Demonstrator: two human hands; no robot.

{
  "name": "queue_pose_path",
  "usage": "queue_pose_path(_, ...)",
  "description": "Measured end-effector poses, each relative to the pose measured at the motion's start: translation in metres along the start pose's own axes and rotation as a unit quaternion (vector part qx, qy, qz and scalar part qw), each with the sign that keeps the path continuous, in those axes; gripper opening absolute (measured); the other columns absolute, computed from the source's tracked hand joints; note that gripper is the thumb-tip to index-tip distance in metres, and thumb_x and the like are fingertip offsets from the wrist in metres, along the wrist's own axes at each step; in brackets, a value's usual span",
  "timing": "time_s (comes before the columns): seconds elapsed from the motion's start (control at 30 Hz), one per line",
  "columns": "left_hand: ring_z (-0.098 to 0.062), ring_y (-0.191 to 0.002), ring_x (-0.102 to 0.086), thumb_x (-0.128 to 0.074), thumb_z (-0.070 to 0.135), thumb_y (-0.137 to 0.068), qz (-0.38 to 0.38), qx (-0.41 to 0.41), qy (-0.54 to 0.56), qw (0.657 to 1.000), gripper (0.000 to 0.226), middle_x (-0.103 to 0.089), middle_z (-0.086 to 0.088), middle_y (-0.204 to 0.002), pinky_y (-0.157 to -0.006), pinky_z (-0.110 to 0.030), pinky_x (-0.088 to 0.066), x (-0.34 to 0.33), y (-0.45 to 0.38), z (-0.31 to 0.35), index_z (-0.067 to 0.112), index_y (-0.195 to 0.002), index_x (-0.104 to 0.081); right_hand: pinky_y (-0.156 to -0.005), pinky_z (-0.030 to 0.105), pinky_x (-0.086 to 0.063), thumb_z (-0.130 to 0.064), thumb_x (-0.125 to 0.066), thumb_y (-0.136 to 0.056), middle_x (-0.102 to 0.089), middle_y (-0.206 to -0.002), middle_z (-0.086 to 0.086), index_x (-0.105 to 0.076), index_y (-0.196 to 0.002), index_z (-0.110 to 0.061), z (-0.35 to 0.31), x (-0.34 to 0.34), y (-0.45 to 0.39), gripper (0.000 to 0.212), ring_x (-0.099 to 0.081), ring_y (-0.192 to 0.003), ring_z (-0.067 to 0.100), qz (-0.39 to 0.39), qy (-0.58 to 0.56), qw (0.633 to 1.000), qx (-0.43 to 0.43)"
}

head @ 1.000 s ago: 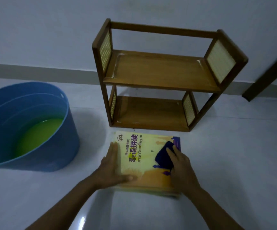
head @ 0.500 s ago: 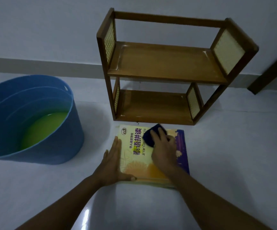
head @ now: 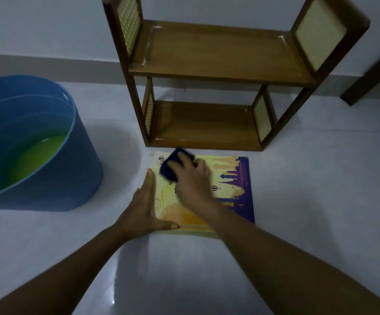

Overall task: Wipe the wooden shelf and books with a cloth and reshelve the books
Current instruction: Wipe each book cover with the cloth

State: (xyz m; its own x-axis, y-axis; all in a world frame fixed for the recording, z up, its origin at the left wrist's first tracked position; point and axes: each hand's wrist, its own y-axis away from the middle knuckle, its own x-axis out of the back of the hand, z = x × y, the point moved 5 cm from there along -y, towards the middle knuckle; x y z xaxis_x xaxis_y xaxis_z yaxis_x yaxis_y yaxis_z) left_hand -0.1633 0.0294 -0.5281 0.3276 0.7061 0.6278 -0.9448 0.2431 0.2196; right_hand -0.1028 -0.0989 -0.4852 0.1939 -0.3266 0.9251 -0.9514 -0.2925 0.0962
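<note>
A yellow and purple book [head: 234,192] lies flat on the white floor in front of the wooden shelf [head: 218,64]. My right hand [head: 193,183] presses a dark blue cloth [head: 172,165] onto the book's far left corner. My left hand [head: 142,208] lies flat along the book's left edge, fingers straight, thumb at its near corner, steadying it. Both boards of the two-level shelf, which has woven side panels, are bare. Under the top book I see the edge of something else, but cannot tell what.
A blue tub [head: 32,142] with yellow-green liquid stands on the floor at the left, close to the book. A dark wooden leg or frame [head: 370,76] leans at the right by the wall. White floor stretches to the right and toward me.
My right hand has slid the cloth from the book's right side across the cover to its far left corner. My left hand stays at the left edge. The view has moved closer.
</note>
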Motion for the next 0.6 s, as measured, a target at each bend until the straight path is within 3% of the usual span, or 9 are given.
queue_pose_path(0.07,-0.009,-0.144,-0.019,-0.082,0.065,-0.053,0.013,-0.019,0.04,0.999,0.137,-0.009,0.013,-0.16,-0.115,-0.046,-0.032,0.0,-0.001,0.004,0.05,-0.142,0.02,-0.106,0.048,-0.026,-0.01,-0.062,-0.079,-0.024,-0.156,0.001,-0.038,-0.141,-0.029,-0.027,-0.016,0.031,0.069,-0.026,-0.131,0.038,-0.033,0.007,0.995,0.098)
queue_pose_path(0.13,-0.012,-0.142,-0.027,-0.084,0.065,-0.052,0.016,-0.008,0.051,0.999,0.137,-0.016,0.012,-0.159,-0.112,-0.047,-0.036,-0.001,-0.002,0.0,0.05,-0.144,0.018,-0.106,0.048,-0.026,-0.01,-0.058,-0.082,-0.025,-0.157,0.002,-0.036,-0.143,-0.029,-0.018,-0.012,0.034,0.067,-0.027,-0.131,0.037,-0.034,0.026,0.988,0.149)
queue_pose_path(0.2,-0.018,-0.141,-0.03,-0.084,0.066,-0.05,0.009,0.008,0.046,0.999,0.145,-0.018,0.01,-0.159,-0.109,-0.053,-0.038,-0.001,-0.006,-0.004,0.041,-0.146,0.021,-0.105,0.049,-0.028,-0.009,-0.052,-0.086,-0.026,-0.157,0.0,-0.035,-0.142,-0.032,0.021,0.003,0.016,0.063,-0.03,-0.13,0.036,-0.011,0.051,0.993,0.104)
queue_pose_path(0.3,-0.019,-0.14,-0.034,-0.087,0.063,-0.049,-0.001,0.008,0.054,0.999,0.148,-0.026,0.012,-0.156,-0.106,-0.057,-0.039,-0.002,-0.007,-0.008,0.039,-0.147,0.022,-0.103,0.048,-0.03,-0.013,-0.051,-0.089,-0.023,-0.157,0.001,-0.034,-0.143,-0.032,0.088,0.031,-0.006,0.059,-0.031,-0.126,0.037,0.014,0.041,0.997,-0.068)
queue_pose_path(0.37,-0.019,-0.138,-0.035,-0.087,0.063,-0.048,0.008,0.013,0.055,0.998,0.15,-0.029,0.012,-0.154,-0.106,-0.056,-0.04,-0.002,-0.006,-0.009,0.04,-0.146,0.024,-0.105,0.049,-0.03,-0.01,-0.053,-0.087,-0.022,-0.157,0.004,-0.036,-0.142,-0.029,0.077,0.032,-0.005,0.06,-0.028,-0.127,0.039,0.028,0.043,0.994,-0.099)
queue_pose_path(0.43,-0.02,-0.137,-0.035,-0.086,0.066,-0.046,0.016,0.026,0.052,0.998,0.152,-0.027,0.01,-0.154,-0.105,-0.053,-0.041,-0.003,-0.003,-0.009,0.039,-0.145,0.026,-0.107,0.053,-0.028,-0.008,-0.055,-0.084,-0.024,-0.155,0.006,-0.038,-0.14,-0.026,0.022,0.012,0.003,0.061,-0.028,-0.129,0.042,0.012,0.034,0.999,-0.016)
queue_pose_path(0.5,-0.016,-0.135,-0.037,-0.088,0.063,-0.046,0.026,0.025,0.072,0.997,0.148,-0.027,0.01,-0.153,-0.104,-0.048,-0.045,-0.005,0.0,-0.011,0.036,-0.148,0.016,-0.106,0.051,-0.027,-0.009,-0.056,-0.083,-0.026,-0.154,0.006,-0.039,-0.14,-0.024,-0.032,-0.015,0.015,0.06,-0.029,-0.128,0.043,-0.033,0.035,0.993,0.106)
queue_pose_path(0.6,0.004,-0.126,-0.044,-0.088,0.057,-0.05,0.022,0.021,0.105,0.994,0.14,-0.033,0.034,-0.142,-0.098,-0.029,-0.051,-0.004,-0.001,-0.006,0.047,-0.144,0.015,-0.105,0.049,-0.028,-0.012,-0.05,-0.088,-0.025,-0.157,0.003,-0.038,-0.142,-0.029,-0.02,-0.006,-0.006,0.058,-0.028,-0.129,0.04,-0.041,0.054,0.987,0.147)
